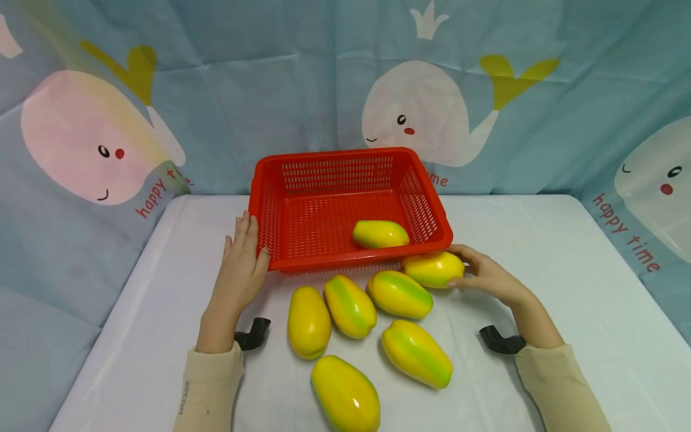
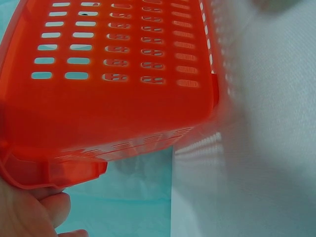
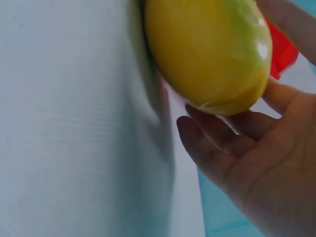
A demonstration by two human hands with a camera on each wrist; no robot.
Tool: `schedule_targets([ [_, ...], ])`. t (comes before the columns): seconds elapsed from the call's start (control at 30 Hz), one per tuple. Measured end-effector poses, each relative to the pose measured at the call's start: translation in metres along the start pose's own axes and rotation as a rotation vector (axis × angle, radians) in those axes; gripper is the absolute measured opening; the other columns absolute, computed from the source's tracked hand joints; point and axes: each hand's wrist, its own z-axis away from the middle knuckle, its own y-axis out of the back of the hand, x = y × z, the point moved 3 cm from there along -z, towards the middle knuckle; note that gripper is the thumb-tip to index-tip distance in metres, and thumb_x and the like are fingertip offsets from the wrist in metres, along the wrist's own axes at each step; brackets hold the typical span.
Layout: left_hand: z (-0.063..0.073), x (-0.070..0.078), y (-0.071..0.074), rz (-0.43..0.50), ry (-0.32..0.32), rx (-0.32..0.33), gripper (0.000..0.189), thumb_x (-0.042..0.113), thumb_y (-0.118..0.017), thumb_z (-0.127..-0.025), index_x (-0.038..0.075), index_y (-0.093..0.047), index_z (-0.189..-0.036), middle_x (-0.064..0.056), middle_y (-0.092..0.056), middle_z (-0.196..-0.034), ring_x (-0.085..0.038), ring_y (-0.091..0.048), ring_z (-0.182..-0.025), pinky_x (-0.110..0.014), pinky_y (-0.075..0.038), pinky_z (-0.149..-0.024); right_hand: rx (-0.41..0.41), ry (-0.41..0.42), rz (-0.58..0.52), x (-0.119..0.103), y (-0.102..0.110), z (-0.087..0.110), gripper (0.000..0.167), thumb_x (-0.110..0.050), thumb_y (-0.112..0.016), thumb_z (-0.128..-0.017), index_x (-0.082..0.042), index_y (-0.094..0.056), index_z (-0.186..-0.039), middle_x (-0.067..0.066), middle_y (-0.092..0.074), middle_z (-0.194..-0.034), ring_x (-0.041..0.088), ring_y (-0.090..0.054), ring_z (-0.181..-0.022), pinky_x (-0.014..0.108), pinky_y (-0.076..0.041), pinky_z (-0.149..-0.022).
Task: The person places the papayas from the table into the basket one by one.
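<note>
At the left end of a red plastic basket point(image 1: 335, 259), my left hand point(image 1: 240, 264) rests against the rim with its fingers straight. The left wrist view has part of that hand point(image 2: 29, 212) beside the basket's rim point(image 2: 54, 170). My right hand point(image 1: 488, 276) grips a yellow-green papaya point(image 1: 434, 270) by its right end, close to the basket's front right corner. Fingers curl round this papaya point(image 3: 207, 54) in the right wrist view; whether it is off the table I cannot tell. Another papaya point(image 1: 380, 234) lies inside the basket, near the front right.
Several papayas lie before the basket, among them one at the left point(image 1: 309, 323), one at the right point(image 1: 417, 354) and one nearest me point(image 1: 346, 393). The white table point(image 1: 135, 336) meets a blue whale-print curtain point(image 1: 243, 108) behind. Black curved pieces point(image 1: 502, 341) sit by both wrists.
</note>
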Motion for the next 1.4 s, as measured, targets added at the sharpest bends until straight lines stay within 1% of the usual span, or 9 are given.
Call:
schedule_targets([
  [0.17,-0.0002,0.0,0.0,0.002,0.0,-0.001,0.06,0.017,-0.039,-0.096,-0.007,-0.018,-0.147,-0.019,-0.009,-0.156,-0.035,-0.007,-0.143,-0.058,-0.006,-0.111,-0.007,-0.037,0.017,0.0048,-0.0026,-0.002,0.068,-0.015,-0.072,-0.082,-0.006,-0.038,-0.14,0.01,-0.042,-0.14,0.016,-0.045,-0.114,0.021,-0.04,-0.092],
  [0.27,-0.0005,0.0001,-0.0001,0.003,0.001,-0.001,0.06,0.017,-0.04,-0.096,-0.007,-0.018,-0.147,-0.019,-0.01,-0.156,-0.035,-0.007,-0.143,-0.057,-0.005,-0.111,-0.011,-0.049,0.022,0.0077,-0.0032,-0.0027,0.07,-0.016,-0.073,-0.081,-0.009,-0.037,-0.141,0.009,-0.042,-0.14,0.02,-0.044,-0.117,0.02,-0.038,-0.095],
  [0.37,-0.0004,0.0,0.0,0.007,0.003,-0.001,0.06,0.017,-0.04,-0.096,-0.007,-0.018,-0.147,-0.02,-0.01,-0.155,-0.035,-0.007,-0.143,-0.056,-0.004,-0.111,-0.011,-0.052,0.023,0.0091,-0.0033,-0.003,0.07,-0.016,-0.073,-0.081,-0.009,-0.037,-0.141,0.009,-0.042,-0.14,0.021,-0.044,-0.117,0.019,-0.038,-0.095],
  [0.6,-0.0001,-0.0003,-0.0001,0.005,0.0,-0.002,0.06,0.018,-0.039,-0.097,-0.007,-0.018,-0.147,-0.019,-0.009,-0.156,-0.033,-0.006,-0.143,-0.057,-0.005,-0.111,-0.004,-0.058,0.009,0.0078,-0.0032,-0.0032,0.07,-0.016,-0.075,-0.079,-0.007,-0.038,-0.139,0.011,-0.044,-0.138,0.019,-0.046,-0.114,0.017,-0.039,-0.093],
  [0.8,-0.0001,0.0,-0.0003,0.005,-0.003,0.001,0.059,0.018,-0.038,-0.097,-0.008,-0.018,-0.146,-0.021,-0.01,-0.155,-0.033,-0.006,-0.143,-0.058,-0.006,-0.111,-0.001,-0.049,-0.014,0.0066,-0.0036,-0.0031,0.069,-0.014,-0.075,-0.079,-0.006,-0.039,-0.138,0.011,-0.044,-0.137,0.017,-0.046,-0.113,0.016,-0.038,-0.093],
  [0.9,-0.0004,-0.0001,-0.0007,0.006,-0.005,0.0,0.059,0.018,-0.038,-0.097,-0.008,-0.018,-0.146,-0.02,-0.01,-0.155,-0.033,-0.005,-0.143,-0.058,-0.006,-0.11,-0.003,-0.052,-0.014,0.0069,-0.0039,-0.0033,0.07,-0.014,-0.075,-0.079,-0.006,-0.039,-0.138,0.01,-0.045,-0.135,0.019,-0.046,-0.111,0.018,-0.04,-0.092],
  [1.1,-0.0002,-0.0002,-0.0005,0.006,-0.009,0.0,0.059,0.018,-0.039,-0.097,-0.008,-0.018,-0.146,-0.019,-0.008,-0.156,-0.035,-0.006,-0.143,-0.059,-0.005,-0.11,-0.015,-0.068,0.021,0.0066,-0.0047,-0.0026,0.072,-0.017,-0.075,-0.078,-0.008,-0.039,-0.14,0.01,-0.046,-0.134,0.023,-0.047,-0.109,0.024,-0.041,-0.092],
  [1.4,-0.0002,0.0005,0.0003,-0.006,-0.006,-0.002,0.06,0.019,-0.039,-0.097,-0.007,-0.018,-0.147,-0.019,-0.009,-0.156,-0.035,-0.007,-0.143,-0.059,-0.005,-0.11,-0.028,-0.048,0.014,0.0069,-0.0065,-0.0019,0.07,-0.015,-0.074,-0.08,-0.009,-0.038,-0.14,0.01,-0.045,-0.134,0.022,-0.047,-0.11,0.028,-0.042,-0.092],
])
